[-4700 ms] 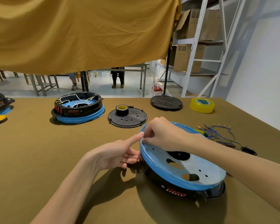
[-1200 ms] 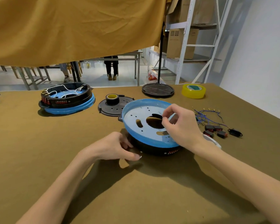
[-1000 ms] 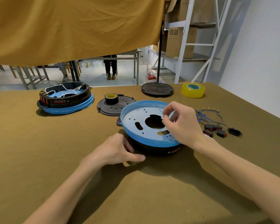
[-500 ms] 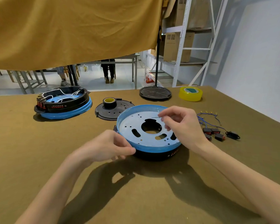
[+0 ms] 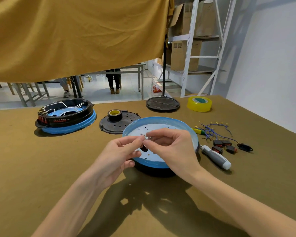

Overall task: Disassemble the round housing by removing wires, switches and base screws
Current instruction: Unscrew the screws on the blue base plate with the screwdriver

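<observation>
Both hands are up over the upside-down housing, right hand pinching what looks like a thin screw lying sideways, tip pointing left at the left hand, whose fingertips pinch in right beside it.

**Both hands leave the housing and meet over it**

The left hand, which half a second ago was resting at the near rim of the round housing, is now lifted and meets the right hand above the plate. The thin metal screw, before held by the right hand alone, is now pinched between the fingertips of both hands. A screwdriver, earlier hidden, now shows just right of the right hand.
</observation>
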`<act>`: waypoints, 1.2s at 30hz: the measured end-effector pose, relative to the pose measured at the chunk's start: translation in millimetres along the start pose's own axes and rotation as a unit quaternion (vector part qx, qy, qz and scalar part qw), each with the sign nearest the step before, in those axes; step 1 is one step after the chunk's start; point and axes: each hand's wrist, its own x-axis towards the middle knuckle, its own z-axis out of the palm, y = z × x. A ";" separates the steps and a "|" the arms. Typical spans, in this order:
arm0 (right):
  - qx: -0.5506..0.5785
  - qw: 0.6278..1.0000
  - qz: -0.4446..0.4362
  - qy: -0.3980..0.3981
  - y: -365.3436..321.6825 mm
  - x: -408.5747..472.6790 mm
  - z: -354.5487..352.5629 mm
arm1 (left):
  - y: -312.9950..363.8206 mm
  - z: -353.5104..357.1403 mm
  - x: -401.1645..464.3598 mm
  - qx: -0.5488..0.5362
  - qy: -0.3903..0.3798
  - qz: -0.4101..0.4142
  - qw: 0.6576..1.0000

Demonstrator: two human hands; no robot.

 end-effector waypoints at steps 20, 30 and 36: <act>-0.448 0.881 0.144 0.059 94.3 28.5 -148.7 | -50.3 6.3 29.0 0.287 0.221 0.195 0.911; -0.321 0.934 0.144 0.064 61.5 34.4 -128.8 | -49.1 -6.9 33.9 0.238 0.206 0.093 0.945; -0.372 0.891 0.252 -0.071 37.7 43.2 -90.3 | -50.6 -13.5 34.7 0.195 0.162 0.097 0.962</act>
